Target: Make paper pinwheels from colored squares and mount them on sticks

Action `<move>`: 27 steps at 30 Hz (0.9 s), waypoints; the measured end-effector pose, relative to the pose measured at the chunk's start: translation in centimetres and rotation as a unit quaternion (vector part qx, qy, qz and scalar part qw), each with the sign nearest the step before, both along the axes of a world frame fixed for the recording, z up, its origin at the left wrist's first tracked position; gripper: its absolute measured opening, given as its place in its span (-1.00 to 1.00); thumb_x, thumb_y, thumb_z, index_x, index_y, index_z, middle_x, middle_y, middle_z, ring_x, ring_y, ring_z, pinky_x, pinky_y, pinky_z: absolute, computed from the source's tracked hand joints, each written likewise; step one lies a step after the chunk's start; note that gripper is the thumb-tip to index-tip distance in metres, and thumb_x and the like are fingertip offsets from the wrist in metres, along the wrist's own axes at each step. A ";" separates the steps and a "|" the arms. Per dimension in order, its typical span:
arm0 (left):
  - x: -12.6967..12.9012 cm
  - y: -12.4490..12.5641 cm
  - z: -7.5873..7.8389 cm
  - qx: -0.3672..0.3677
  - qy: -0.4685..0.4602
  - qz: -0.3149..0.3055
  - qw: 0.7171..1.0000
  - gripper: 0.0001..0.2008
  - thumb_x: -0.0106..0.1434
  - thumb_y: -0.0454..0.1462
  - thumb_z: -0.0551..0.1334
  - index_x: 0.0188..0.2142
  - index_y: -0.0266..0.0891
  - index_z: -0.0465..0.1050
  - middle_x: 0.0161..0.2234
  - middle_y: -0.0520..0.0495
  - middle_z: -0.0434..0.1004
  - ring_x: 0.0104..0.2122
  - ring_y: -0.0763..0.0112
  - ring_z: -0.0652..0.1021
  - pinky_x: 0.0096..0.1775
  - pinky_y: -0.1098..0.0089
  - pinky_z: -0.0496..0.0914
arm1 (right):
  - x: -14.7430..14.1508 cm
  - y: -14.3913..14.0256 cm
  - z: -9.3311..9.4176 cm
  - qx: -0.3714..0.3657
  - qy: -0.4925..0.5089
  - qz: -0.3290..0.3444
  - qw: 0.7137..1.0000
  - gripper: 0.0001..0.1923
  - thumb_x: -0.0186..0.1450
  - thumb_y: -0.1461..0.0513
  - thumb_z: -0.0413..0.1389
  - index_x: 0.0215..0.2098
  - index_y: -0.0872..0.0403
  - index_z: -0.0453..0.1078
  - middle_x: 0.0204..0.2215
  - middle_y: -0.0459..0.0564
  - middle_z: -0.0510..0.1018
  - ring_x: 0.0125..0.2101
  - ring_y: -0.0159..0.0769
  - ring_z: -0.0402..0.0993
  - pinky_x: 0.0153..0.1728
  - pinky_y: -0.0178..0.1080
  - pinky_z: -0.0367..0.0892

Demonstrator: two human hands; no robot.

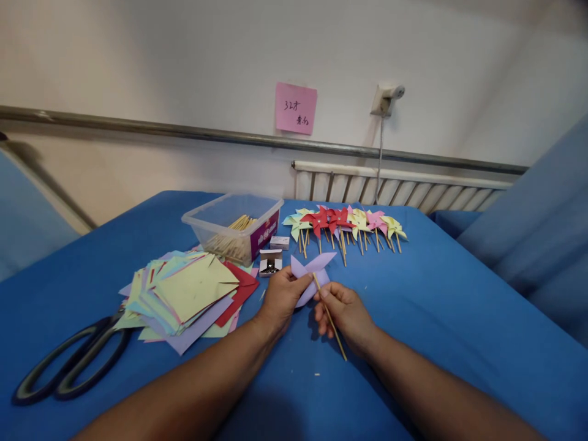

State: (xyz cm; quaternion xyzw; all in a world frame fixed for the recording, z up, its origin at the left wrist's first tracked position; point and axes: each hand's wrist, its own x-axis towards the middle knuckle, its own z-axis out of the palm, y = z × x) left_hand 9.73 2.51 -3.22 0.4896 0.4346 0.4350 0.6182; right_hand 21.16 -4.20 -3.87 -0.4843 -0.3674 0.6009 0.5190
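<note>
Two hands meet at the middle of the blue worktop (436, 294). The left hand (281, 298) pinches the folded lilac paper pinwheel (311, 272) by its centre, apparently to keep the vanes gathered. The right hand (344, 312) is closed around a thin wooden stick (329, 315), whose upper end touches the back of the pinwheel while its lower end points toward 5 o'clock.

At 11 o'clock of the hands lies a small open box of pins (270, 263), close enough to reach. Beyond it stands a clear plastic tub (234, 228) holding more sticks. At 9 o'clock spreads a loose stack of cut coloured paper squares (188, 293), and farther toward 8 o'clock rest black-handled scissors (68, 364). At 1 o'clock a row of finished pinwheels (342, 225) lies well apart, clear of the working spot. A pink note (296, 108) hangs on the wall at 12 o'clock.
</note>
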 end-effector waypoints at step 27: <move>0.0 0.0 0.0 0.006 0.004 0.005 1.000 -0.72 -0.08 -0.15 0.37 -0.43 -0.31 0.48 -0.56 0.00 0.50 -0.59 0.47 0.42 -0.51 0.47 0.24 | -0.2 -0.1 -0.6 0.029 -0.024 -0.037 0.999 -0.58 0.11 -0.08 0.16 -0.38 0.06 0.18 -0.67 -0.20 0.47 -0.77 -0.45 0.39 -0.81 -0.49 0.11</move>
